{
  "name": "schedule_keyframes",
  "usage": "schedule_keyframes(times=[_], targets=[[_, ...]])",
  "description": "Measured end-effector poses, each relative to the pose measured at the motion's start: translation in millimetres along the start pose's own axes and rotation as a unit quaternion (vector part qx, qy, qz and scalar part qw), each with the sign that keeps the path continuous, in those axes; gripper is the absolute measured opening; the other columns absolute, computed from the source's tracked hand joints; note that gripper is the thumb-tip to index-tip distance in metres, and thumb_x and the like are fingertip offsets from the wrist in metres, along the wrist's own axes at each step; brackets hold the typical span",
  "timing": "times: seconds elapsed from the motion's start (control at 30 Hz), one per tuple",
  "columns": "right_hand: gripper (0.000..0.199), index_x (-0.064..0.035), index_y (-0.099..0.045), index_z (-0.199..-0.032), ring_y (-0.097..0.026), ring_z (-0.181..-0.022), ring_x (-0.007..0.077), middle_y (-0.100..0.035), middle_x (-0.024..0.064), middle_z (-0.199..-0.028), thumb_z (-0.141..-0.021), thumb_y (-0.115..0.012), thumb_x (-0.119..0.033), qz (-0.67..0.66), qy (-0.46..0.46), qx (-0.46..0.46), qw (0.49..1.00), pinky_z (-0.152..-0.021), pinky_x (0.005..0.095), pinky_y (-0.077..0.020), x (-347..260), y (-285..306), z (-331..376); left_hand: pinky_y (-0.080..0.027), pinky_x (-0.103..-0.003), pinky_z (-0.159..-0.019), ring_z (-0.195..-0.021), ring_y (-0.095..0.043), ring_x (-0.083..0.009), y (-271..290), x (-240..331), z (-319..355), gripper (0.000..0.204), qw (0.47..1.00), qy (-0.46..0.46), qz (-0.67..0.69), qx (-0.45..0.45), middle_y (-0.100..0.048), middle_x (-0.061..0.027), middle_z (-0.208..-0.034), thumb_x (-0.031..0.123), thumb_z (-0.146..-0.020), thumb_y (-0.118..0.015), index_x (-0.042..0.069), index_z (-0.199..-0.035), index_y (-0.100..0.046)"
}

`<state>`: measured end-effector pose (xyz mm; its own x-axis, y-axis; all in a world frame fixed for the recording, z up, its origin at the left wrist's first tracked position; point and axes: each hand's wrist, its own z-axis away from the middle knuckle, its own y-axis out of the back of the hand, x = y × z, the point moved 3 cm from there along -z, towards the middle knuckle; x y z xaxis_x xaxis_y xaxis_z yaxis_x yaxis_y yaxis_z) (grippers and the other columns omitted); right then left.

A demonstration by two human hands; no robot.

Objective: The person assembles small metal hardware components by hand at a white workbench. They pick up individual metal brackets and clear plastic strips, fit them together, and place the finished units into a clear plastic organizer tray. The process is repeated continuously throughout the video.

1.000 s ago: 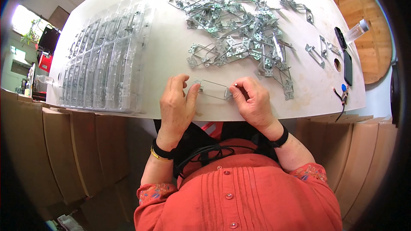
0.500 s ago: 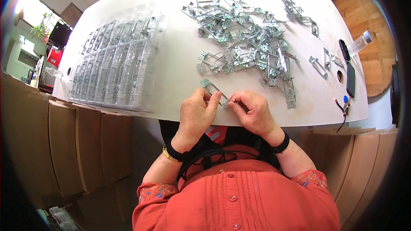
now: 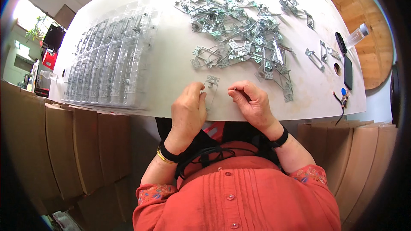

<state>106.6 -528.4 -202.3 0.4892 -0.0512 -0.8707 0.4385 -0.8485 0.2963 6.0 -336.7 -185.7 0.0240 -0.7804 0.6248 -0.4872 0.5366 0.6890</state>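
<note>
One slim metal bracket (image 3: pixel 210 90) lay near the counter's (image 3: pixel 171 64) front edge, its long axis pointing away from the person, left hand (image 3: pixel 188 109) pinching its side; right hand (image 3: pixel 251 100) curled shut beside it.

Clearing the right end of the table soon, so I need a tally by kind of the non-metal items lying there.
Dark phone-like slabs: 2
Clear plastic bottle: 1
Small blue item with wires: 1
Total: 4
</note>
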Motion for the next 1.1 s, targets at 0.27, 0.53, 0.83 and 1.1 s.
schedule_keyframes(times=[0.27,0.53,0.83,1.1], targets=[[0.010,-0.0036,-0.074,-0.113,-0.065,-0.081,0.0133,-0.072,0.0069,-0.095,-0.105,-0.078,-0.009,-0.037,-0.040,0.022,0.998,-0.072,0.0289,-0.0534,6,0,2,-0.056,-0.047,-0.080,-0.090,-0.070,-0.0382,-1,10,6,0.031,0.997,-0.057,-0.053,0.000,-0.072,-0.0188,-0.101,0.011,-0.094,-0.082,-0.001,-0.119,-0.068],[0.013,-0.0027,-0.075,-0.121,-0.070,-0.084,0.0104,-0.075,0.0046,-0.100,-0.108,-0.074,-0.006,-0.063,-0.051,0.034,0.996,-0.078,0.0263,-0.0571,4,1,1,-0.056,-0.047,-0.081,-0.092,-0.070,-0.0365,-5,5,9,0.049,0.991,-0.114,-0.068,0.010,-0.072,-0.0179,-0.111,0.011,-0.085,-0.088,0.000,-0.128,-0.066],[0.014,-0.0024,-0.074,-0.121,-0.071,-0.083,0.0111,-0.076,0.0057,-0.102,-0.107,-0.074,-0.004,-0.056,-0.019,0.052,0.997,-0.076,0.0270,-0.0578,4,3,4,-0.060,-0.042,-0.080,-0.094,-0.073,-0.0308,-1,10,7,0.048,0.997,-0.051,0.037,-0.038,-0.072,-0.0162,-0.108,0.008,-0.083,-0.087,0.001,-0.127,-0.070],[0.012,-0.0032,-0.076,-0.116,-0.073,-0.081,0.0117,-0.078,0.0066,-0.097,-0.105,-0.077,-0.004,-0.018,-0.032,0.029,0.999,-0.074,0.0278,-0.0583,3,0,0,-0.061,-0.044,-0.071,-0.086,-0.074,-0.0367,-1,9,8,0.046,0.997,-0.039,0.050,-0.049,-0.069,-0.0161,-0.109,0.009,-0.084,-0.085,0.005,-0.127,-0.071]])
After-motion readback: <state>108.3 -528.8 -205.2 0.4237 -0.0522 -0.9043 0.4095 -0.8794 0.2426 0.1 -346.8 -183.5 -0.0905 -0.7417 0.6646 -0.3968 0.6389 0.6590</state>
